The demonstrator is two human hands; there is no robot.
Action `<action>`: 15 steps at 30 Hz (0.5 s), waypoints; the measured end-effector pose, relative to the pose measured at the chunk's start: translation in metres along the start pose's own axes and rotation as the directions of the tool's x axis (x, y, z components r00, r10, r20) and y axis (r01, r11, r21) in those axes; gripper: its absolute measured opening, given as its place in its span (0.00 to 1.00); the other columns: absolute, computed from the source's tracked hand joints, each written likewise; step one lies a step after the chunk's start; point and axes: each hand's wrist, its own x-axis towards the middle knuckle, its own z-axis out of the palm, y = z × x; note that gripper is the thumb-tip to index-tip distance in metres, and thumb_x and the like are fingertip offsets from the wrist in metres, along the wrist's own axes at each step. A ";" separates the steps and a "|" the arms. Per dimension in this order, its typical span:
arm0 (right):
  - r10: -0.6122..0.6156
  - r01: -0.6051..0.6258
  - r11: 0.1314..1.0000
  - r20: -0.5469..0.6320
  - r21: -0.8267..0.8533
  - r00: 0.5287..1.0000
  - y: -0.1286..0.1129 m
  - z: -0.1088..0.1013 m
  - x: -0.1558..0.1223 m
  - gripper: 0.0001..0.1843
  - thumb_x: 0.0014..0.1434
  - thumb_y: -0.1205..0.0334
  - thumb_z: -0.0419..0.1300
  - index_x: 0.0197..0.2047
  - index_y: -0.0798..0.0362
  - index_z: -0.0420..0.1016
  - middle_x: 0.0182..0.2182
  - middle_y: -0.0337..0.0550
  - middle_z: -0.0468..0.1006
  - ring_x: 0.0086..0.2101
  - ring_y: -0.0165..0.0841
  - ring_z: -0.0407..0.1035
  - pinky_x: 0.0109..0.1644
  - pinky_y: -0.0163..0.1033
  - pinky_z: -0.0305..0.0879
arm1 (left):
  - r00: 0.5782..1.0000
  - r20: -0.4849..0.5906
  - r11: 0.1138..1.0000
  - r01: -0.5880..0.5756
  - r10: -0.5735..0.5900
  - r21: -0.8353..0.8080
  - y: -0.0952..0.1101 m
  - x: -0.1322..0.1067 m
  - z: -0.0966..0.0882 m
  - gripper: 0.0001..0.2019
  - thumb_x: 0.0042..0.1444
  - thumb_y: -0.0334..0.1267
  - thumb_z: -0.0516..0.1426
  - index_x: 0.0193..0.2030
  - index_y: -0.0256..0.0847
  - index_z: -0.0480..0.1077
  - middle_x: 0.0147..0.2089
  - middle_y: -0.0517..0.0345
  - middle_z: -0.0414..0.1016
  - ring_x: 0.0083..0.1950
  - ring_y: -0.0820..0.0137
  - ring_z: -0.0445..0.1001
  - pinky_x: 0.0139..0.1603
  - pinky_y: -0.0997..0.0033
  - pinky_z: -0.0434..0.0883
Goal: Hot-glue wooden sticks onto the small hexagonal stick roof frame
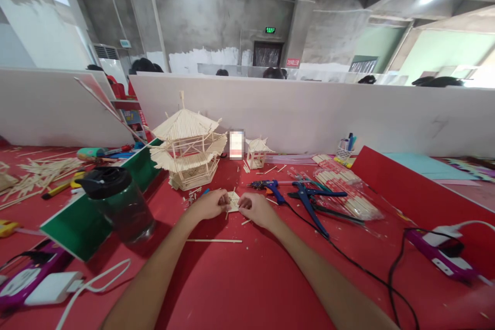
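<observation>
Both hands meet at a small flat piece made of wooden sticks [233, 202] on the red table. My left hand [212, 203] has its fingers closed on the piece's left edge. On the opposite edge, my right hand [257, 209] pinches it with curled fingers; the fingertips are partly hidden. Behind my left hand stands a two-tiered pavilion model of sticks [185, 149]. A smaller stick pavilion [257, 153] stands farther back, right of centre. One loose stick [214, 241] lies in front of my hands.
Right of my hands lie a blue glue gun [273, 190], blue-handled cutters [309, 206] and bagged sticks [344, 185]. A dark water bottle [119, 206] stands left by a green divider [81, 227]. Power strips [441, 258] and cables flank the table; a white partition [309, 113] closes the back.
</observation>
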 end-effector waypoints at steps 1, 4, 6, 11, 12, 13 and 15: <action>-0.001 0.001 1.000 -0.004 -0.010 1.000 0.000 0.001 0.000 0.07 0.49 0.74 0.61 0.32 0.55 0.76 0.27 0.41 0.80 0.28 0.31 0.73 0.32 0.31 0.66 | 1.000 -0.001 1.000 -0.014 0.014 -0.008 -0.002 0.001 0.001 0.04 0.53 0.34 0.56 0.37 0.40 0.69 0.34 0.58 0.75 0.34 0.70 0.71 0.34 0.74 0.64; 0.012 -0.012 0.999 -0.013 -0.038 1.000 0.001 0.003 0.000 0.08 0.49 0.74 0.61 0.32 0.55 0.76 0.26 0.39 0.79 0.26 0.29 0.71 0.30 0.30 0.64 | 0.998 -0.006 0.998 -0.058 0.057 -0.038 -0.009 0.003 0.002 0.08 0.52 0.28 0.52 0.36 0.40 0.69 0.34 0.58 0.75 0.35 0.70 0.71 0.37 0.75 0.65; 0.017 -0.018 0.999 -0.019 -0.051 1.000 0.001 0.004 0.000 0.08 0.49 0.74 0.61 0.32 0.54 0.76 0.25 0.38 0.79 0.26 0.29 0.71 0.29 0.30 0.63 | 0.997 -0.008 0.996 -0.077 0.077 -0.054 -0.012 0.004 0.002 0.09 0.51 0.26 0.51 0.36 0.40 0.69 0.34 0.58 0.75 0.35 0.70 0.72 0.37 0.75 0.65; 0.012 -0.013 0.998 -0.016 -0.062 1.000 -0.001 0.004 -0.001 0.08 0.49 0.74 0.61 0.32 0.53 0.77 0.25 0.38 0.78 0.25 0.28 0.70 0.29 0.30 0.62 | 0.997 0.004 0.994 -0.075 0.076 -0.084 -0.013 0.004 0.001 0.09 0.50 0.26 0.52 0.36 0.40 0.70 0.34 0.58 0.75 0.35 0.70 0.72 0.37 0.75 0.66; 0.007 -0.008 0.997 -0.018 -0.071 1.000 -0.002 0.004 -0.001 0.08 0.48 0.74 0.61 0.32 0.53 0.77 0.25 0.38 0.78 0.26 0.28 0.70 0.30 0.30 0.62 | 0.997 0.008 0.993 -0.077 0.078 -0.092 -0.013 0.003 0.000 0.09 0.50 0.27 0.52 0.36 0.39 0.70 0.34 0.58 0.76 0.35 0.70 0.72 0.37 0.75 0.66; 0.004 -0.006 0.997 -0.021 -0.081 1.000 -0.002 0.004 -0.001 0.08 0.48 0.74 0.61 0.32 0.54 0.77 0.25 0.38 0.79 0.26 0.29 0.70 0.30 0.30 0.62 | 0.997 0.009 0.992 -0.080 0.081 -0.098 -0.012 0.003 0.000 0.09 0.49 0.27 0.52 0.36 0.39 0.70 0.34 0.58 0.76 0.35 0.70 0.72 0.37 0.75 0.66; 0.007 -0.009 0.995 -0.023 -0.096 1.000 -0.003 0.003 -0.001 0.07 0.49 0.74 0.61 0.32 0.54 0.77 0.25 0.38 0.79 0.26 0.29 0.70 0.30 0.30 0.61 | 0.997 0.010 0.991 -0.081 0.082 -0.108 -0.010 0.002 -0.002 0.08 0.49 0.28 0.52 0.36 0.40 0.70 0.34 0.58 0.76 0.35 0.70 0.72 0.37 0.74 0.67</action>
